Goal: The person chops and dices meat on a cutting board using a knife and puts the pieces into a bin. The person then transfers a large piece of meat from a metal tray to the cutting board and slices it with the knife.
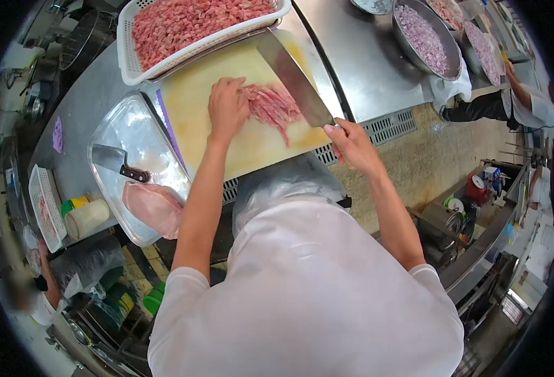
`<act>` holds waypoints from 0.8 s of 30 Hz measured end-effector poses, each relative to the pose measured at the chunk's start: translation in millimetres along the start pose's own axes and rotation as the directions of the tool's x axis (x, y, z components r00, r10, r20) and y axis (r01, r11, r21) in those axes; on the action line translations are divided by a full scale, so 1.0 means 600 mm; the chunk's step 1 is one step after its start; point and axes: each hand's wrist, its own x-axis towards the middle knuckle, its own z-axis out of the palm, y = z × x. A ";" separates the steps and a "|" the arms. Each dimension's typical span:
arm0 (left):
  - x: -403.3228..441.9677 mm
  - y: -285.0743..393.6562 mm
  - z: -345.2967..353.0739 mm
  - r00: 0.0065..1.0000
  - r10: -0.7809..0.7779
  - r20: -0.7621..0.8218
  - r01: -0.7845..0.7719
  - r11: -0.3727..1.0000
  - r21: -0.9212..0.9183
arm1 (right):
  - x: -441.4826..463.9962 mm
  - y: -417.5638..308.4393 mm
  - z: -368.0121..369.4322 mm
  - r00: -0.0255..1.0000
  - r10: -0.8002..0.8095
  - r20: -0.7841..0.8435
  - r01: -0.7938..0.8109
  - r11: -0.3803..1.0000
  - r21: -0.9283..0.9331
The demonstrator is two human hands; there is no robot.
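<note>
Strips of raw meat (273, 108) lie on a yellowish cutting board (189, 94). My left hand (229, 108) rests at the left end of the strips, its fingers bent and pressed together; whether it pinches any meat is hidden. In my right hand (351, 143) is the handle of a large cleaver (296, 80), its blade slanting up and left over the right side of the strips. A metal tray (115, 196) to the left of the board holds a slab of meat (152, 207) and a second cleaver (119, 162).
A white basket (127, 56) of diced meat stands behind the board. Metal bowls (451, 70) of chopped purple pieces stand at the upper right. A white basket (54, 229) and a container (87, 219) sit at the left. Other people are at the right edge and lower left.
</note>
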 end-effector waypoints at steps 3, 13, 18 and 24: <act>0.039 0.017 0.013 0.949 -0.174 0.262 0.147 0.982 0.120 | -0.002 0.020 -0.019 0.999 -0.019 -0.042 0.019 1.000 -0.021; 0.008 0.021 0.048 0.971 -0.157 0.179 0.157 0.987 0.013 | 0.016 0.025 -0.054 0.997 -0.005 -0.079 -0.003 0.995 -0.095; -0.064 0.032 0.011 0.981 -0.183 0.058 0.183 0.983 0.001 | 0.044 0.019 -0.014 0.980 -0.196 0.043 0.199 0.924 -0.326; -0.140 0.047 0.100 0.905 -0.409 -0.117 0.425 0.880 0.213 | 0.036 0.000 0.080 0.953 -0.214 0.214 0.259 0.943 -0.211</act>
